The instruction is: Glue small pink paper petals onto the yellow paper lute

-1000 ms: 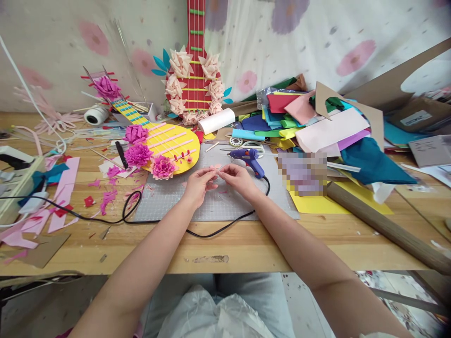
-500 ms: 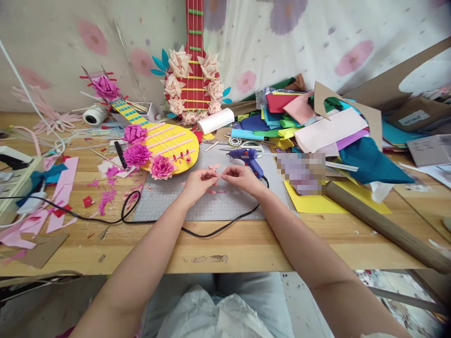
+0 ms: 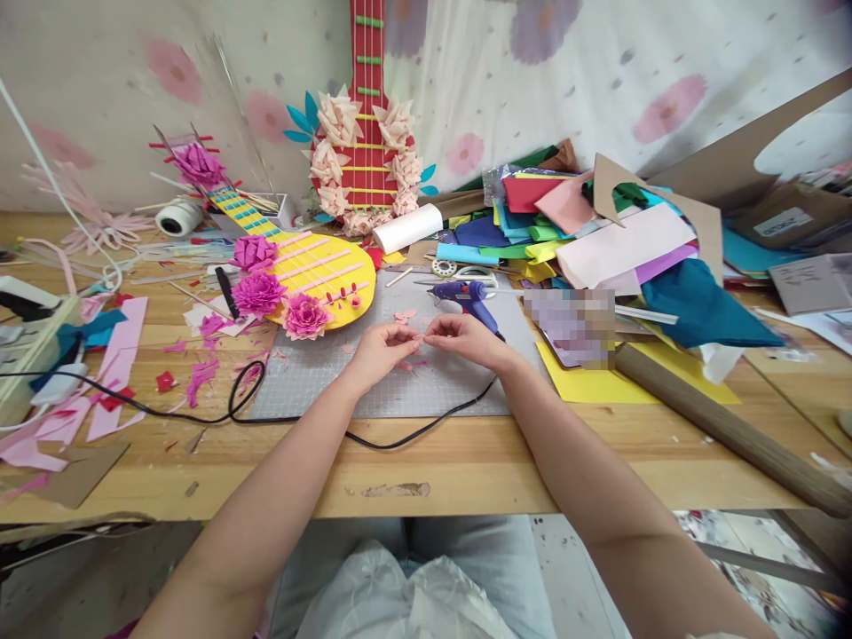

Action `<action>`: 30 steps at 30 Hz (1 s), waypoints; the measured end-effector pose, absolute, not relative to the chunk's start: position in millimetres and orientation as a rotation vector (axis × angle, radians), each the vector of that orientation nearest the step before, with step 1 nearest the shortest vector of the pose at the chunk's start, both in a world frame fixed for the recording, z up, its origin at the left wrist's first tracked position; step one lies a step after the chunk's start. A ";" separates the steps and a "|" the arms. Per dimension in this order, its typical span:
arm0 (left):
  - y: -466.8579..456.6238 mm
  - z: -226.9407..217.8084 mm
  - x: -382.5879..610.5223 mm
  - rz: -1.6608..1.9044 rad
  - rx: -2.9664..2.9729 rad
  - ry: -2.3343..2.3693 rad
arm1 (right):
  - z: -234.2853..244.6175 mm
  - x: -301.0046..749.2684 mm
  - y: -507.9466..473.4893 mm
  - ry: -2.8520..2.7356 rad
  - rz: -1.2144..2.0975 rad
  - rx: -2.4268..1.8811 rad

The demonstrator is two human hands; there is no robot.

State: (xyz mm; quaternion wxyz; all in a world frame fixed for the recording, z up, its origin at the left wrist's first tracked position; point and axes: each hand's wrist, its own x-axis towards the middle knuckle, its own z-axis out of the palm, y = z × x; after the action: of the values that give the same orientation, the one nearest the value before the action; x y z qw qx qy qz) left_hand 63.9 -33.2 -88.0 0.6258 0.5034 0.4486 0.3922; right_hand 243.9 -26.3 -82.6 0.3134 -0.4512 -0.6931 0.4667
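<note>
Over the grey cutting mat (image 3: 319, 390), my left hand (image 3: 384, 351) and my right hand (image 3: 462, 339) meet with pinched fingertips. Whatever lies between the fingertips is too small and too hidden to name; a pale pink bit seems to show there. Small pink paper pieces (image 3: 405, 316) lie on the mat just behind my fingers. A blue glue gun (image 3: 471, 297) rests on its side behind my right hand. To the left lies a yellow paper-craft lute (image 3: 333, 275) with magenta paper flowers (image 3: 306, 315) along its edge.
A black cord (image 3: 413, 444) loops across the mat's front. Coloured paper sheets (image 3: 525, 213) pile up at the back right, near a long brown tube (image 3: 719, 426). A red flower-trimmed instrument (image 3: 365, 169) leans against the back curtain. Pink scraps (image 3: 126, 373) and a power strip (image 3: 33, 355) lie left.
Both hands have shifted slightly to the right, fingertips still pinched close together. The cord near my right wrist has moved a little. Everything else lies as before.
</note>
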 end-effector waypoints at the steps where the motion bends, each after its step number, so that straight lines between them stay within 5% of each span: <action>1: -33.4 -88.0 64.1 0.899 1.157 1.033 | -82.5 243.5 -26.3 -1.832 1.222 -1.188; 19: -27.7 -88.7 61.8 1.097 1.045 1.165 | -47.2 305.9 -35.7 -1.878 1.432 -1.397; 25: -24.8 -90.6 61.5 1.153 1.021 1.208 | -70.1 326.4 -22.9 -1.648 0.750 -1.643; 30: -24.1 -90.6 60.9 1.169 1.019 1.200 | -92.3 295.7 -8.4 -1.645 0.696 -1.635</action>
State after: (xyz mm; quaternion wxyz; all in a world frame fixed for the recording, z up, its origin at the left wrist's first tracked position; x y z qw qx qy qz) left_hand 60.9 -24.1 -90.6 0.5566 0.4318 0.5083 0.4953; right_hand 295.7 -8.4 -92.3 0.3523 -0.6317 -0.6359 0.2692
